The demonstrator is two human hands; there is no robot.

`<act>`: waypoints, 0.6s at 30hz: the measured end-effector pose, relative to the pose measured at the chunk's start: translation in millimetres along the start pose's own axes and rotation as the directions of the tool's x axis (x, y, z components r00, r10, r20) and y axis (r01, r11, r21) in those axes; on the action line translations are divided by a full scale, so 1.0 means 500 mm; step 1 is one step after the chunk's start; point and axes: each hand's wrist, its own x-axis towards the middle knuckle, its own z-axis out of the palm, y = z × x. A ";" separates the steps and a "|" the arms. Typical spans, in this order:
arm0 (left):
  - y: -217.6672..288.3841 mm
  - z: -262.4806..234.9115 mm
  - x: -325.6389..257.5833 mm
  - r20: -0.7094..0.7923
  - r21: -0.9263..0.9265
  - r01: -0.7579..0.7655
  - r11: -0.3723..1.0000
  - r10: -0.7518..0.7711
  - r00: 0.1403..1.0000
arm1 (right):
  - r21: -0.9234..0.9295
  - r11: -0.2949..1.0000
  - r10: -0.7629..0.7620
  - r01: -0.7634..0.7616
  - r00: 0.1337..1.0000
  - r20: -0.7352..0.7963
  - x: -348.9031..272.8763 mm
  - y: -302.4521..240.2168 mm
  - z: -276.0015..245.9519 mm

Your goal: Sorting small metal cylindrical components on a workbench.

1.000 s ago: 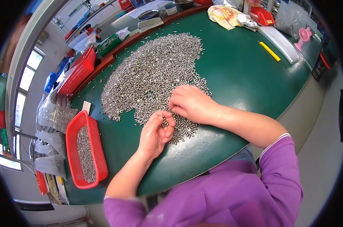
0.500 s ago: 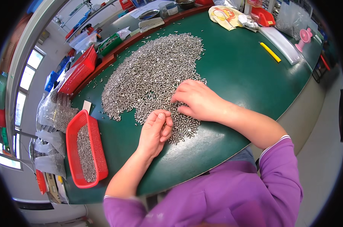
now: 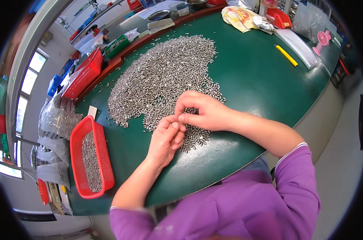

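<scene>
A broad pile of small silvery metal pins [image 3: 161, 72] spreads over the green table [image 3: 253, 64]. At the pile's near edge my left hand [image 3: 165, 138] is closed, its fingers curled and thumb pressed on them. My right hand [image 3: 199, 110] meets it from the right, thumb and forefinger pinched together at the left fingertips. Whatever lies between the fingers of either hand is too small or hidden to make out. Left of my left arm stands a red basket [image 3: 106, 168] with more of the same metal pieces inside.
A second red basket [image 3: 83, 76] and clear bags of parts [image 3: 53, 172] sit along the left side. At the far right lie a yellow cutter-like stick [image 3: 286, 55], a printed cloth [image 3: 239, 19] and a pink small fan [image 3: 321, 42]. A brown raised edge [image 3: 121, 60] borders the table.
My right hand has moved from the pile toward the left hand, and its fingers now touch the left fingertips. My left hand has stayed almost in place.
</scene>
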 end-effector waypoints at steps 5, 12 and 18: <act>-0.002 0.005 -0.001 -0.077 -0.003 0.025 1.000 -0.026 0.997 | 0.060 0.998 0.031 -0.034 0.999 0.043 -0.004 0.007 0.007; 0.000 -0.006 0.001 0.031 -0.030 0.014 0.999 -0.013 0.999 | -0.581 0.811 -0.058 0.070 0.998 0.039 -0.017 0.026 -0.016; -0.001 -0.012 0.002 0.040 -0.043 0.034 0.998 -0.032 0.999 | -0.567 0.823 0.003 0.030 0.998 0.058 -0.018 0.032 0.004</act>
